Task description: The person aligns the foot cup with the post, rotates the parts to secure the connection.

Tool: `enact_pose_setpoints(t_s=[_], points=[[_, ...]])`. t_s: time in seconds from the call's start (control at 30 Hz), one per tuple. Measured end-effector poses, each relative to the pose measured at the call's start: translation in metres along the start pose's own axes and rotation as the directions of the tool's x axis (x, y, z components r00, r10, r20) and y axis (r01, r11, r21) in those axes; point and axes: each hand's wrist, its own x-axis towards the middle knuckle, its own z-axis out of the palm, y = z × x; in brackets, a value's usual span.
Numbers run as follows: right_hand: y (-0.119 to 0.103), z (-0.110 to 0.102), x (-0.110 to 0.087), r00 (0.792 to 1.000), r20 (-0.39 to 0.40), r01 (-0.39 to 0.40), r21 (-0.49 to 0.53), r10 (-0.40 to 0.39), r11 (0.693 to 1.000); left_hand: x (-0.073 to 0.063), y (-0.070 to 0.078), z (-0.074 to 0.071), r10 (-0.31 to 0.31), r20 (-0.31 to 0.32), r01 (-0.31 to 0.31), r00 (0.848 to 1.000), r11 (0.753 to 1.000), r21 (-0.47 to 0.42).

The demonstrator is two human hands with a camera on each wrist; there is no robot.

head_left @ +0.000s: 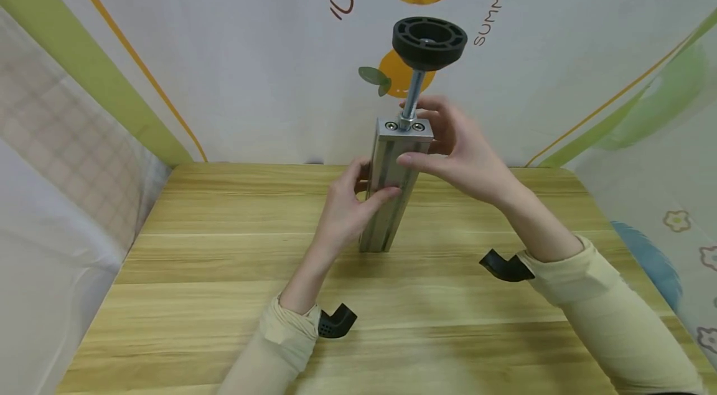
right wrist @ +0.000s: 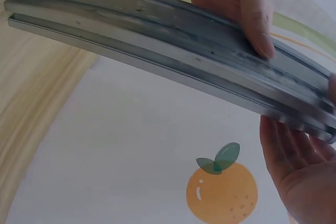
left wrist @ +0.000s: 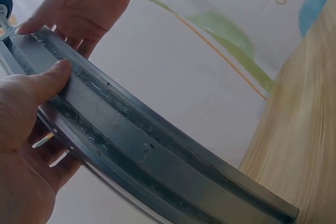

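An aluminium extrusion profile (head_left: 386, 196) stands nearly upright, its lower end at the table in the head view. On its top is an end plate (head_left: 404, 128) with two screws, and a threaded rod (head_left: 413, 93) rises from it to a round black foot (head_left: 429, 43). My left hand (head_left: 353, 211) grips the profile around the middle, thumb across the near face. Higher up, my right hand (head_left: 465, 152) holds it near the top end, thumb in front and fingers behind. The left wrist view shows the grooved face of the profile (left wrist: 142, 129) between both hands.
Under the profile is a wood-grain table (head_left: 224, 270). A white printed curtain (head_left: 269, 59) with orange fruit hangs behind it and along the sides. A black curved piece sits at each sleeve cuff, such as the left cuff piece (head_left: 337, 322).
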Motion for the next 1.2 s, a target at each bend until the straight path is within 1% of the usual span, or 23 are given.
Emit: enact_pose_setpoints(t_s=[0.2, 0.43, 0.57, 0.7, 0.83, 1.07, 1.2], points=[[0.004, 0.004, -0.003, 1.0, -0.007, 0.006, -0.038, -0.006, 0.999, 0.0, -0.002, -0.002, 0.0, 0.016, 0.0, 1.0, 1.0, 0.017], [0.007, 0.006, -0.006, 0.999, -0.033, 0.011, -0.028, -0.012, 1.0, -0.003, -0.008, -0.001, 0.008, 0.033, -0.01, 0.999, 0.999, 0.049], [0.007, 0.007, -0.005, 0.999, -0.041, 0.001, -0.015, -0.002, 1.0, -0.005, -0.011, 0.003, 0.028, 0.022, -0.03, 0.999, 0.997, 0.076], [0.007, 0.009, -0.004, 0.999, -0.051, 0.005, 0.0, -0.005, 1.0, -0.009, -0.017, 0.008, 0.057, -0.007, -0.056, 0.998, 0.994, 0.093], [0.008, 0.01, -0.003, 0.998, -0.056, 0.021, 0.007, -0.021, 1.0, -0.015, -0.021, 0.016, 0.086, -0.054, -0.078, 0.995, 0.988, 0.136], [0.008, 0.01, -0.002, 0.998, -0.058, 0.031, 0.023, -0.029, 0.999, -0.025, -0.033, 0.035, 0.095, -0.147, -0.061, 0.985, 0.974, 0.22], [0.009, 0.011, -0.003, 0.998, -0.061, 0.037, 0.031, -0.035, 0.999, -0.028, -0.037, 0.047, 0.111, -0.204, -0.059, 0.973, 0.968, 0.244]])
